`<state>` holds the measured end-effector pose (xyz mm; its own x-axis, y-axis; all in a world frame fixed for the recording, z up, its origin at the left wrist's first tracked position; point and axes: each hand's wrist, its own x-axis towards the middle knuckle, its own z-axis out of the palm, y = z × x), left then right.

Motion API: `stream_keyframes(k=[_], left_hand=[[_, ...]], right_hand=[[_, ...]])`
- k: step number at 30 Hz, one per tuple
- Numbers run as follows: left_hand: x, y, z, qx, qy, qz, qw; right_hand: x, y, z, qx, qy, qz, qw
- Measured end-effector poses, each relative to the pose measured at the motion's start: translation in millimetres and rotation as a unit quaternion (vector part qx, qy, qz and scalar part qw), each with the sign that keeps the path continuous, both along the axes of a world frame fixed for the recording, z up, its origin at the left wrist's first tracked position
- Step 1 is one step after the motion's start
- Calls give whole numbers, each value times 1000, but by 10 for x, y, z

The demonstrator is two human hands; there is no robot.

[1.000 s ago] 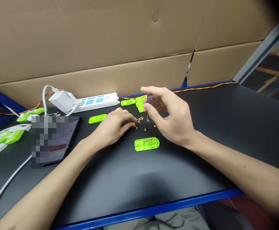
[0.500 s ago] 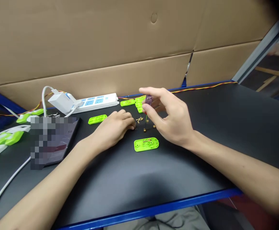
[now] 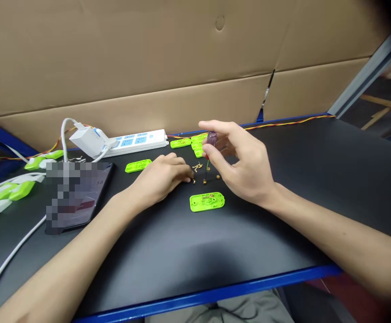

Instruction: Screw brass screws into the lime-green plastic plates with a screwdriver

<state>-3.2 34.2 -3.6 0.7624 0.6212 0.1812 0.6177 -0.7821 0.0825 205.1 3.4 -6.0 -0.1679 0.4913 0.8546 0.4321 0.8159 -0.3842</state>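
My right hand [image 3: 244, 163] is closed around the dark handle of a screwdriver [image 3: 212, 138], which stands upright with its tip at a small brass part [image 3: 205, 182] on the black table. My left hand [image 3: 163, 177] rests on the table, fingers curled, fingertips beside a tiny brass piece [image 3: 194, 181]; whether it grips anything is hidden. Just behind lie several thin brass strips [image 3: 198, 166]. Nearer to me is a green plastic shell [image 3: 207, 202] with a copper-coloured part inside. Another green shell [image 3: 138, 166] lies behind my left hand.
More green shells [image 3: 181, 142] lie at the back by a white power strip [image 3: 136, 141] with a plugged-in charger [image 3: 88, 141]. A dark tablet [image 3: 88, 197], white cables and green-white pieces [image 3: 22, 190] are at left. A blue edge [image 3: 215, 294] runs along the front.
The whole view has shifted slightly. A tiny brass piece now shows more clearly by my left fingertips. My right hand keeps the screwdriver upright in much the same place.
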Motion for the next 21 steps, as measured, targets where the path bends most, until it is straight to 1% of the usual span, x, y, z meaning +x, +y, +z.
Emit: stream_keyframes(k=[2, 7, 10, 14, 17, 21], left_hand=[[13, -6, -10, 10, 10, 1, 1000], [57, -28, -41, 69, 65, -7, 995], [84, -38, -50, 91, 95, -8, 991], [125, -49, -49, 110, 100, 5, 989], [127, -48, -36, 100, 81, 11, 992], [69, -27, -13, 54, 27, 9, 998]], right_hand=[[-2, 1, 4, 1, 1, 2, 1000], [-4, 0, 7, 1, 2, 2, 1000], [-6, -3, 7, -3, -1, 0, 1000], [-9, -3, 5, 0, 4, -4, 1000], [-8, -2, 6, -1, 2, -8, 1000], [-3, -2, 9, 5, -3, -9, 1000]])
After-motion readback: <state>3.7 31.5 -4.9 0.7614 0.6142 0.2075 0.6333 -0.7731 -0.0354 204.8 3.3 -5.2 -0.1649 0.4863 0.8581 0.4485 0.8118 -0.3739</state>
